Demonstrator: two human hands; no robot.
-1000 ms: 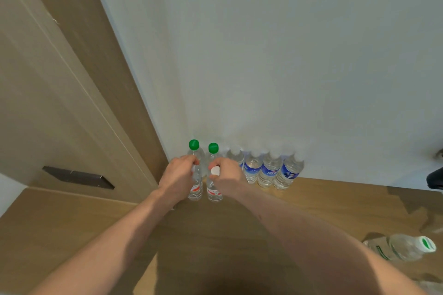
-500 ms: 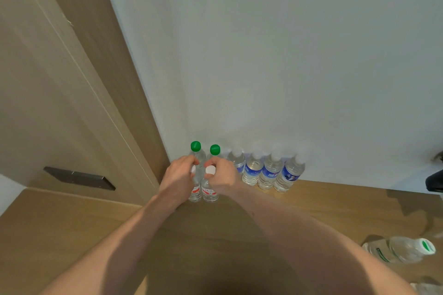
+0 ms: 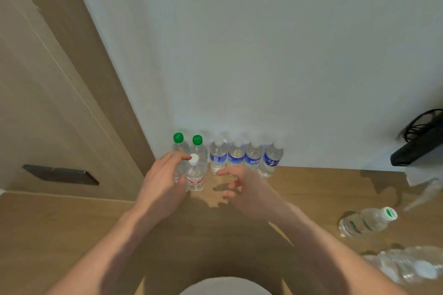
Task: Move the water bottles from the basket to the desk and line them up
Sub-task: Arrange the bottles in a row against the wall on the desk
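Note:
Two green-capped bottles [image 3: 197, 140] and several blue-labelled bottles [image 3: 236, 158] stand in a row against the wall at the back of the wooden desk [image 3: 72, 235]. In front of the green caps stands a white-capped, red-labelled bottle [image 3: 195, 176], free of both hands. My left hand [image 3: 163, 182] curls round a second clear bottle [image 3: 179, 170] just left of it, hiding most of that bottle. My right hand [image 3: 242, 187] hovers to the right of the red-labelled bottle, fingers loose and holding nothing.
Two more bottles lie on their sides at the desk's right: one with a green-and-white cap [image 3: 366, 221], one clear [image 3: 407, 266]. A black device with a cable [image 3: 417, 146] sits at the far right. A wooden cabinet panel [image 3: 60, 115] borders the left.
My right hand let go of the white-capped bottle and drew back to the right. My left hand stays at its bottle. The view shifted slightly.

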